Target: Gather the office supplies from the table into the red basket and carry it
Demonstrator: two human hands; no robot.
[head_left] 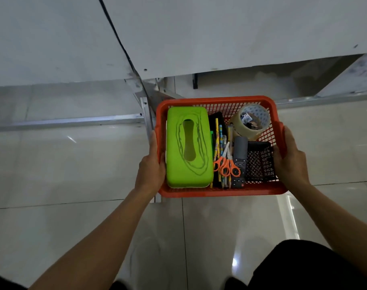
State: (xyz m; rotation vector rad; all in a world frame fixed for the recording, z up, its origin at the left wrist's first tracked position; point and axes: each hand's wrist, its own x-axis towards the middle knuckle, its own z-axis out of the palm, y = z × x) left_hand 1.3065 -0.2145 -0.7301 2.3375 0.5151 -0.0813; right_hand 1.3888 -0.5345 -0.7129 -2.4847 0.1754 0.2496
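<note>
1. Head view — we grip the loaded red basket [218, 99] by both side rims, left hand [152, 166] and right hand [289, 160], above the floor [73, 164].
2. A tilt, we judge, could spill the tape roll [251, 122].

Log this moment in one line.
left hand: grips red basket | right hand: grips red basket | inside: green box, scissors, tape roll

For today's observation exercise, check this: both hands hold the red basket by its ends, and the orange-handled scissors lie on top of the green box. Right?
Not quite. In the head view the scissors lie on the pencils, beside the green box, not on it. The left hand and right hand do hold the red basket by its ends.
</note>
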